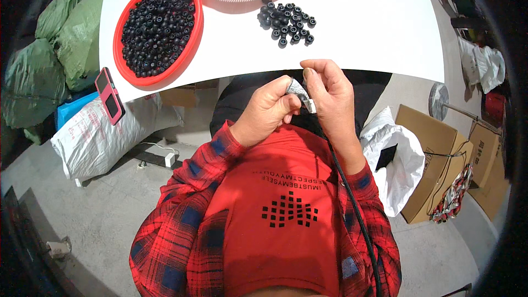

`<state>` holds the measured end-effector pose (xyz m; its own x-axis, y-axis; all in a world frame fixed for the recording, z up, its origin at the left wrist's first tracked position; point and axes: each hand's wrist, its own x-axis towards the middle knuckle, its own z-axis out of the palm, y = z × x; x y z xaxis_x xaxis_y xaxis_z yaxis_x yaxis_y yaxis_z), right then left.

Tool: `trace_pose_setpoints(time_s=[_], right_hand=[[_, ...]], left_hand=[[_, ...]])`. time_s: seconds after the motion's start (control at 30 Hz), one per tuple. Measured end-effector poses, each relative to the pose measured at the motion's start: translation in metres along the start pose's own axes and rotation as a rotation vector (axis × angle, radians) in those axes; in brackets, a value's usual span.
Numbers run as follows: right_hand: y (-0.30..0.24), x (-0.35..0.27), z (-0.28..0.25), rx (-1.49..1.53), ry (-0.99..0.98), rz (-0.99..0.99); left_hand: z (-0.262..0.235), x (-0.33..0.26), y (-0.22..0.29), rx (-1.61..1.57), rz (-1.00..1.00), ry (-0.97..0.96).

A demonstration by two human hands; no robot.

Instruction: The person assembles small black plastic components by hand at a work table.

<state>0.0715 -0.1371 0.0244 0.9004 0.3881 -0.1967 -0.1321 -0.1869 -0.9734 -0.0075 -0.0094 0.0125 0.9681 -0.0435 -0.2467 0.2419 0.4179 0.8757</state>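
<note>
Below the near edge of the white counter (pixel 352 33), head view: both hands meet over the person's lap. The left hand (pixel 268 111) is curled, thumb and fingers pressed together on a small grey piece (pixel 297 89) that sits between the two hands. The right hand (pixel 328 96) is likewise closed, pinching a small white plug (pixel 310 105) at the end of a black cable (pixel 352 203), which runs down across the red shirt toward the lower edge. Whether piece and plug are one part cannot be told.

Handling, as a judgement: the cable looks light and limp, so it will sag and swing unless held close to its end; the plug appears stiff and small, best taken by its flat sides between fingertips. The grey piece looks light and easy to drop.

On the counter, well apart from the hands, lies a loose heap of black rings (pixel 286 23); these look rubbery and likely to roll. A red tray (pixel 122 27) full of the same stands to the left, and a pink phone (pixel 109 94) overhangs the near left corner.
</note>
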Motion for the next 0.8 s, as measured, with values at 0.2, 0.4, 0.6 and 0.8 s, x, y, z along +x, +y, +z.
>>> trace_pose_setpoints(time_s=[0.2, 0.4, 0.6, 0.8], right_hand=[[0.013, 0.005, 0.003, -0.094, 0.108, -0.024], [0.02, 0.021, -0.018, 0.041, 0.221, -0.015], [0.008, 0.006, -0.018, 0.036, 0.007, 0.04], [-0.008, -0.006, -0.017, 0.034, -0.131, 0.095]], left_hand=[[-0.004, -0.005, -0.007, 0.095, -0.01, 0.051], [-0.007, -0.003, -0.008, -0.052, -0.134, 0.002], [-0.008, 0.001, -0.01, -0.139, -0.136, 0.036], [-0.008, 0.002, -0.014, -0.087, -0.03, 0.034]])
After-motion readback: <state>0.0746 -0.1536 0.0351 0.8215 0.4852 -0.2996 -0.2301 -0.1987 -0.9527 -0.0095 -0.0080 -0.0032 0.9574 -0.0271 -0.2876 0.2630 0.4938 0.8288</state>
